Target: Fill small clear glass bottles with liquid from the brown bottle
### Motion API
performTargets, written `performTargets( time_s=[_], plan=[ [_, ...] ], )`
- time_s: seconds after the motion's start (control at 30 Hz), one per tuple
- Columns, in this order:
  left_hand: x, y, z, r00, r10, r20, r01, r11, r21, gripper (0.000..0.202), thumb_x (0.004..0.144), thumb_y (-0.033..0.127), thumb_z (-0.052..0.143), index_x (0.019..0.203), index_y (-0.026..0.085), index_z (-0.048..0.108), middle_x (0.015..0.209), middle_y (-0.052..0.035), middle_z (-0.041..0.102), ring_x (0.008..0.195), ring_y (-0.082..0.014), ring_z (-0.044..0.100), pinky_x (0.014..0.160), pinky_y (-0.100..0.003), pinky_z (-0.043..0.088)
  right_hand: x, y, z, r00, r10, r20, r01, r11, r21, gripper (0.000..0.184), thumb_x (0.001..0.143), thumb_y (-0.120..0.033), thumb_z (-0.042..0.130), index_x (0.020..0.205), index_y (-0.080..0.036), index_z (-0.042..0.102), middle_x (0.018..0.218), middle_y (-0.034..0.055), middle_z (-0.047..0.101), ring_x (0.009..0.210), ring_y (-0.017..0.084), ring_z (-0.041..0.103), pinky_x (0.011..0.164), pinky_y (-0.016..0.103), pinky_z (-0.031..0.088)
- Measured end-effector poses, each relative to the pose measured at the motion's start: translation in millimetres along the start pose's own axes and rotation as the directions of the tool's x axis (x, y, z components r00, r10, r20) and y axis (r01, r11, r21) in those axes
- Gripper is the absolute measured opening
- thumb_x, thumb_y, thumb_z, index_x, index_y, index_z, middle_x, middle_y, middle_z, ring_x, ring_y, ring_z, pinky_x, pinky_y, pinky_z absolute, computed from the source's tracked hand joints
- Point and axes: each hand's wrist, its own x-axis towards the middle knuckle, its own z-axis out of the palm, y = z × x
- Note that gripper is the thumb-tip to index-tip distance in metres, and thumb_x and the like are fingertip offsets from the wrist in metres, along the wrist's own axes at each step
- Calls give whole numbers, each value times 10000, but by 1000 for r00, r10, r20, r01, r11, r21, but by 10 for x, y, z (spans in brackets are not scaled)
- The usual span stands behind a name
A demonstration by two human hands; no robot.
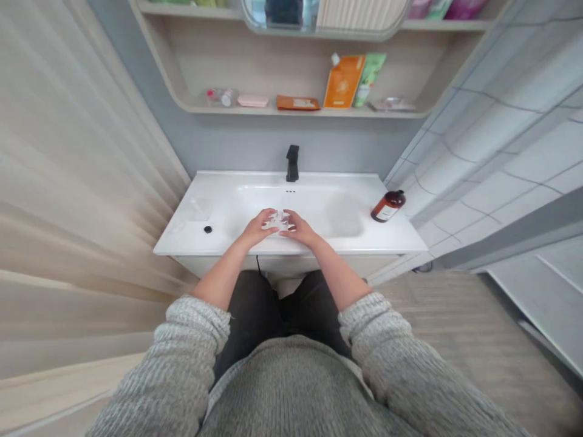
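Observation:
Over the front part of the white sink [332, 212], my left hand [260, 227] and my right hand [298, 229] are curled around a small clear container [279, 222] from its two sides. It looks transparent with whitish patches; its exact kind is too small to tell. The fingertips of both hands nearly meet across it. Behind the hands stands a black faucet [293, 162]. To the left on the counter lies a small round black cap [207, 229], near a faint clear object [199, 208].
A brown bottle with a white label [388, 206] stands on the counter's right end. Above, a shelf [204, 110] carries an orange pouch [344, 82], a green tube [368, 79], a pink bar-shaped item [253, 101] and other small things. A beige curtain [68, 182] hangs at left.

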Motion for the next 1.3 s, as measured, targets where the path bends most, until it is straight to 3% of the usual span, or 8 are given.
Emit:
performTargets(
  time_s=[0.2,0.4,0.53,0.67,0.83,1.0,1.2,1.3],
  plan=[
    [22,64,32,1000,-24,5,24,1000,12,756,834,527,905,1496,257,660,1598,-188,674,1396,-386,702,1186,-581,545,48,35,4,997,33,-64,-35,999,-40,904,652,-506,1030,1445,-271,666,1215,80,786,1054,275,741,963,456,662],
    [-260,333,-46,931,47,-361,-22,997,74,516,971,470,768,1423,236,684,1425,-165,754,1222,-305,756,1104,-501,581,71,71,-26,980,110,-168,-125,989,-84,788,651,-443,1037,1339,-287,685,1115,45,772,1006,263,743,1036,497,631],
    [-768,423,-649,727,185,-662,23,956,293,337,1034,412,665,1303,215,714,1224,-120,785,1150,-273,752,1075,-447,587,88,105,-22,985,106,-139,-117,990,-75,773,640,-427,1043,1313,-287,688,1109,41,775,1021,271,749,1061,505,617],
    [-1174,407,-1602,488,187,-852,381,833,401,360,969,299,651,1308,182,685,1220,-127,770,1180,-297,736,1118,-476,570,110,125,-11,985,108,-132,-109,994,5,788,637,-443,1038,1324,-286,685,1146,53,774,1030,275,750,1028,487,630],
    [-1255,336,-2221,618,-85,-782,671,575,468,394,800,359,825,1126,173,706,1206,-183,771,1260,-420,723,1162,-563,543,108,118,-1,982,118,-150,-117,993,13,790,624,-439,1038,1318,-292,690,1139,41,771,1010,269,749,1026,491,629],
    [-1250,261,-2266,689,-179,-702,671,524,524,215,796,316,799,948,215,685,958,-118,768,1120,-407,762,1072,-559,570,80,63,1,986,83,-145,-92,994,-51,741,624,-396,1055,1278,-293,723,1064,20,778,972,258,741,1040,489,623],
    [-1389,367,-1967,321,67,-945,571,782,249,224,886,286,740,1057,255,598,968,-36,703,1086,-330,754,1062,-531,612,77,24,6,987,76,-143,-87,994,-65,730,634,-380,1054,1285,-301,734,1051,5,779,947,245,735,1020,466,628],
    [-1297,525,-1489,391,91,-916,343,909,237,230,928,312,693,1120,260,578,990,-9,696,987,-253,772,972,-431,656,67,34,8,987,52,-152,-64,995,-77,769,633,-323,1036,1337,-304,729,1136,26,786,1007,262,735,1040,468,623]
  ],
)
